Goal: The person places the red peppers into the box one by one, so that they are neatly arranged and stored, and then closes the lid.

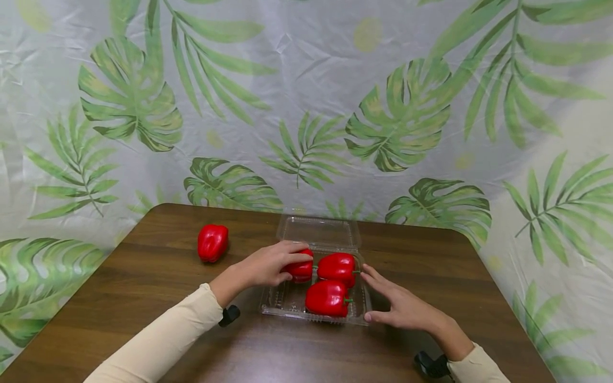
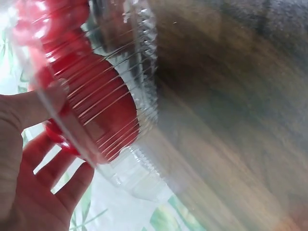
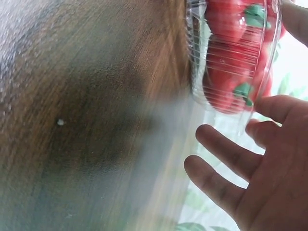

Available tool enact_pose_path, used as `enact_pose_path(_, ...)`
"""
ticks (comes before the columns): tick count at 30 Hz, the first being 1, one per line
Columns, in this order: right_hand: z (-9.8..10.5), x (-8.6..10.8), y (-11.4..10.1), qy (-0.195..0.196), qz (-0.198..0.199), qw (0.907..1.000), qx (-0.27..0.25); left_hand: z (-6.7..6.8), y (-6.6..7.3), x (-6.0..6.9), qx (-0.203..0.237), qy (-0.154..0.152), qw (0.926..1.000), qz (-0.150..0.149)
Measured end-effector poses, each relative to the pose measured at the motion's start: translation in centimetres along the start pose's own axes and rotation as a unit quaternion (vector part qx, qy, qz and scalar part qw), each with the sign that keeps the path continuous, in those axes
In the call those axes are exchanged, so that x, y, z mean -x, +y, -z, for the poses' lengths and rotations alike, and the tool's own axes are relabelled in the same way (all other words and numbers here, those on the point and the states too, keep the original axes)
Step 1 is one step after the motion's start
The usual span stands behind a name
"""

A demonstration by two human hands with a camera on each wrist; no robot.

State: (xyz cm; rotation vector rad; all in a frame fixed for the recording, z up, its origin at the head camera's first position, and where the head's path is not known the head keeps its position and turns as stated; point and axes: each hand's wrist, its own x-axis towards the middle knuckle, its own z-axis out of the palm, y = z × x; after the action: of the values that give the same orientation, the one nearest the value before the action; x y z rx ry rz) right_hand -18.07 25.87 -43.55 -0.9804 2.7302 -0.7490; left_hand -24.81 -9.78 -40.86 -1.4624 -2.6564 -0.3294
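A clear plastic clamshell box [image 1: 287, 306] lies with its lid raised at the back, and three red bell peppers are in its base. My left hand [image 1: 270, 264] grips the left pepper [image 1: 301, 270] from above, thumb near and fingers over the far side. Beside it lie the far right pepper [image 1: 337, 267] and the near right pepper [image 1: 328, 298], both with green stems pointing right. At the box's right edge my right hand [image 1: 407, 304] rests with spread, fairly straight fingers. In the right wrist view its fingertips touch the rim by the pepper stems.
Another red bell pepper [image 1: 213, 243] stands on the brown wooden table [image 1: 158, 298], left of the box. Beyond the table's back edge hangs a pale cloth [image 1: 316, 80] printed with green leaves. The transparent lid [image 1: 318, 231] leans toward that cloth.
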Motion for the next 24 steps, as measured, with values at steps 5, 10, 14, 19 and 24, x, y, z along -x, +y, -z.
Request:
enact_pose_path(5, -0.09, 0.02, 0.11, -0.001, -0.002, 1.0, 0.002, -0.76, -0.06, -0.15, -0.014, -0.013, 0.9997, 0.013)
enact_pose_path(10, -0.03, 0.08, 0.03, -0.001, -0.004, 1.0, -0.001, -0.82, -0.05, -0.21, -0.003, -0.008, 0.9999, 0.015)
enact_pose_path(14, 0.0, 0.09, -0.02, 0.0, -0.002, 1.0, 0.0, -0.55, -0.05, -0.08, 0.01, -0.016, 0.9996, 0.022)
enact_pose_path(19, -0.12, 0.12, 0.08, 0.003, 0.001, 1.0, 0.002, -0.6, -0.07, -0.02, 0.016, -0.02, 0.9995, 0.019)
enact_pose_path(24, -0.18, 0.14, 0.08, 0.004, 0.002, 1.0, 0.003, -0.78, -0.01, -0.01, 0.02, -0.018, 0.9994, 0.024)
